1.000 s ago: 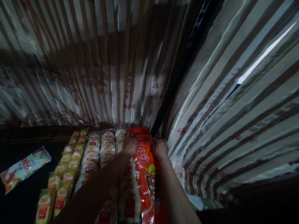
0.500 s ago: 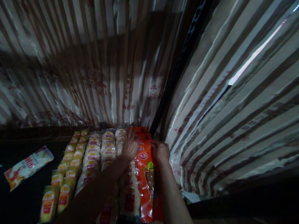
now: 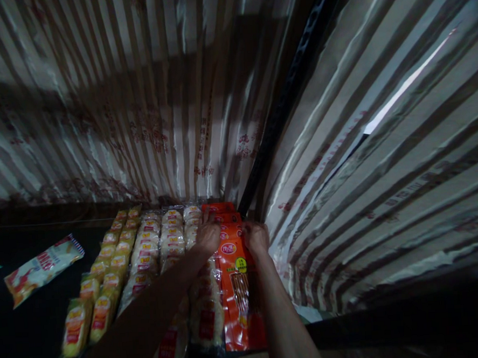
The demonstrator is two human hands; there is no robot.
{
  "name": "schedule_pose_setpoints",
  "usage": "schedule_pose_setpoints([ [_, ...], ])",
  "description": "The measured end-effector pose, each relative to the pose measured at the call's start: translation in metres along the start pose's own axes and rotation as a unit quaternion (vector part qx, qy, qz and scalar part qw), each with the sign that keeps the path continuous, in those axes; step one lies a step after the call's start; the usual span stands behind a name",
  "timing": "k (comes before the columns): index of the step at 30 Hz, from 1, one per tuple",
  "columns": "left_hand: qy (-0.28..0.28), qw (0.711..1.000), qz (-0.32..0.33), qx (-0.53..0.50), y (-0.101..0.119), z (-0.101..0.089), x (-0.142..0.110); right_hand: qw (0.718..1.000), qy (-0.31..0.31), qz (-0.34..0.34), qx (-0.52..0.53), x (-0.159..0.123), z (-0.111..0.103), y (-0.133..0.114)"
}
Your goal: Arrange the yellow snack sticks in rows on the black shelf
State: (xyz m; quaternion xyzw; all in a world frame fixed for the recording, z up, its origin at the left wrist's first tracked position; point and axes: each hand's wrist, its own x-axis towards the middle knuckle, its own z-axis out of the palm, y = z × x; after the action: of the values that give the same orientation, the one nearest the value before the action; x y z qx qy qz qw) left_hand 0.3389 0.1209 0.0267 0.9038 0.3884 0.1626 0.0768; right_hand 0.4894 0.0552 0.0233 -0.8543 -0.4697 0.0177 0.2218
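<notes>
The fingers (image 3: pixel 207 217) of the left hand (image 3: pixel 207 238) are bent down and touch the top edge of the orange packets (image 3: pixel 233 303). The fingers (image 3: pixel 252 228) of the right hand (image 3: pixel 256 239) curl over the same orange packets from the other side. Both hands are closed a bit, but I can't tell if they are gripping tight. The orange packets lie in a long row, one over the next, and each has a clear window. Just beside them are rows of pale packets (image 3: pixel 173 237) in shiny wrap. The left arm (image 3: pixel 150 308) lies over these and hides some of them. The right arm (image 3: pixel 286 319) covers the edge of the orange row. Further left are yellow packets (image 3: pixel 101 311), then a loose white and red packet (image 3: pixel 44 270) on the dark tabletop (image 3: pixel 25 332). Big striped sheets (image 3: pixel 137 104) and a black metal rail (image 3: pixel 294 100) stand behind.
</notes>
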Motion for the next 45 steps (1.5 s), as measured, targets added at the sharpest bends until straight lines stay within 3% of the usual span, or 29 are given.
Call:
schedule_pose_setpoints([
  [8,0.018,0.999,-0.034,0.011,0.001,0.001,0.0,0.998,0.055,0.01,0.019,-0.013,0.005,0.006],
  [13,0.039,0.999,-0.002,0.004,0.007,0.001,-0.002,0.999,0.036,-0.014,-0.026,-0.03,-0.007,0.002],
  [16,0.014,0.999,0.035,-0.011,0.01,0.002,-0.005,0.998,0.0,0.006,-0.069,-0.033,-0.017,-0.003],
  [22,-0.028,0.999,0.017,-0.012,0.011,0.002,-0.004,0.992,-0.034,0.039,-0.117,-0.029,-0.024,-0.003],
  [30,-0.059,0.997,0.055,-0.011,0.006,0.017,0.007,0.997,-0.036,0.054,-0.051,-0.021,-0.013,0.008],
  [36,-0.055,0.998,0.017,-0.009,0.011,0.021,0.005,0.997,-0.01,0.068,-0.025,-0.021,-0.009,0.009],
  [45,-0.035,0.999,-0.03,-0.016,0.02,0.008,0.0,0.997,-0.008,0.075,-0.002,-0.019,-0.005,0.011],
])
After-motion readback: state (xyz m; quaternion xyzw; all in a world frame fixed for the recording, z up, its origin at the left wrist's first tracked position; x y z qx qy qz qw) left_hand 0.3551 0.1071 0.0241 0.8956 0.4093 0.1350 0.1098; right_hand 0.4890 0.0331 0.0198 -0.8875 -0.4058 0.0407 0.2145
